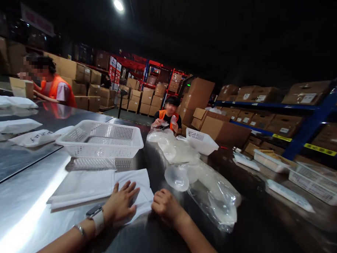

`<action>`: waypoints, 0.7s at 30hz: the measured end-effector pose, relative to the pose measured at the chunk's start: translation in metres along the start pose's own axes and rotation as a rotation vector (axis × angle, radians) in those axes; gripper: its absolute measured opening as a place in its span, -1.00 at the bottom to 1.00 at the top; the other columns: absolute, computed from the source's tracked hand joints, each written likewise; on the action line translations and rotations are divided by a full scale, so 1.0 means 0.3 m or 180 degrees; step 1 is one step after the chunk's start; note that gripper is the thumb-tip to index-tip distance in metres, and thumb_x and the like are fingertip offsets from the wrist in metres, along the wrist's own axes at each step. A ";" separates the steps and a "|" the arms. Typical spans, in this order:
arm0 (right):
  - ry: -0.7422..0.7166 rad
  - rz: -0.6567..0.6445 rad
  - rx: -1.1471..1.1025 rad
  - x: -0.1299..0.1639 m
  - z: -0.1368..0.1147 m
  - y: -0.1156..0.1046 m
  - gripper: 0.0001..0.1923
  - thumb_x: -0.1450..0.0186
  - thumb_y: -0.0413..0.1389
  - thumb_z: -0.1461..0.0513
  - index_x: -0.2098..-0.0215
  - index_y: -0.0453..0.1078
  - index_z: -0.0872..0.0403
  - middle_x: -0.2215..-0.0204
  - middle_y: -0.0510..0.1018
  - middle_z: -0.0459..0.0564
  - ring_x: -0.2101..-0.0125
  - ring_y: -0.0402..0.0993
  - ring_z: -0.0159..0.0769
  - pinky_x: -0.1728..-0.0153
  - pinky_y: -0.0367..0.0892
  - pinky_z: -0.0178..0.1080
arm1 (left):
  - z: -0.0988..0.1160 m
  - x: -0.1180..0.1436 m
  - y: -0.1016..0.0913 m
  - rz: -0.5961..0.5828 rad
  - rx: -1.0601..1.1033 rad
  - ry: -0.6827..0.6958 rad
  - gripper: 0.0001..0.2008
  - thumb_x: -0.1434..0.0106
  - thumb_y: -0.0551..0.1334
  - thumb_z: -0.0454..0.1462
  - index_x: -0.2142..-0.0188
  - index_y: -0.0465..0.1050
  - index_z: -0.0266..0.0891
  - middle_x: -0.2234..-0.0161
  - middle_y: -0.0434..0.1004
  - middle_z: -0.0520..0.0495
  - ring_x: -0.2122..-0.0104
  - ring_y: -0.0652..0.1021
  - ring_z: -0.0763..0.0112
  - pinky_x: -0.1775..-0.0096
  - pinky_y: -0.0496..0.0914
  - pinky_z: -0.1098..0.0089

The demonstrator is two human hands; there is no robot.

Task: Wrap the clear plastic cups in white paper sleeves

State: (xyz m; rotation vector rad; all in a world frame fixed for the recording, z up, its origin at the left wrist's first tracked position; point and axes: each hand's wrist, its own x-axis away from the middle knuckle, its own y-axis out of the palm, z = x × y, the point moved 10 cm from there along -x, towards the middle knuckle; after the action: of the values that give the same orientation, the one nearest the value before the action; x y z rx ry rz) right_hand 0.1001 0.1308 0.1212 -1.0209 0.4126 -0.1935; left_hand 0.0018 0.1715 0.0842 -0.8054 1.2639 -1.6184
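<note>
Left hand (pixel 121 202) lies spread flat on a white sheet stack (pixel 100 185) just before the white basket (pixel 100 139); right hand (pixel 165 205) curls closed at the stack's right edge (apparently smoothing; separating one sheet needs a pinch).

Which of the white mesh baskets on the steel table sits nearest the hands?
The large white mesh basket, just beyond the white sheets under the left hand. The smaller white basket stands farther back, beside the co-worker in orange.
</note>
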 end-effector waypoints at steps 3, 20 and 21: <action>0.0066 0.0037 -0.0161 0.023 0.029 -0.038 -0.86 -0.18 0.12 0.38 0.51 0.38 0.08 0.54 0.50 -0.07 0.45 0.40 -0.28 0.44 0.14 -0.21 | -0.007 -0.002 0.005 -0.0040 -0.0070 -0.0127 -0.30 -0.17 0.08 -0.15 -0.31 0.16 -0.23 -0.36 0.06 -0.27 -0.35 0.05 -0.14 -0.22 -0.09 -0.35; 0.3573 -0.0818 -0.0061 0.272 0.492 0.114 -0.74 -0.34 -0.03 0.40 0.21 0.51 0.11 0.22 0.63 0.13 0.22 0.59 -0.14 0.27 0.37 -0.27 | 0.037 0.078 -0.127 0.0167 0.0130 0.0987 -0.75 -0.20 0.06 -0.50 0.36 0.47 -0.25 0.53 0.50 -0.04 0.51 0.50 0.33 0.39 0.35 0.40; 0.3621 -0.0807 -0.0074 0.281 0.500 0.107 -0.75 -0.33 -0.02 0.38 0.20 0.50 0.13 0.23 0.63 0.14 0.21 0.59 -0.13 0.26 0.36 -0.26 | 0.045 0.081 -0.135 0.0164 0.0228 0.1089 -0.75 -0.18 0.08 -0.51 0.43 0.46 -0.23 0.55 0.49 0.00 0.53 0.49 0.37 0.40 0.33 0.43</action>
State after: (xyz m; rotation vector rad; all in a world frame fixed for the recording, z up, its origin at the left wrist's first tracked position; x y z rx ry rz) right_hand 0.2386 0.2361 0.1414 -0.9038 1.3098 -1.0168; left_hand -0.0059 0.1468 0.1261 -0.4588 1.4398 -1.8002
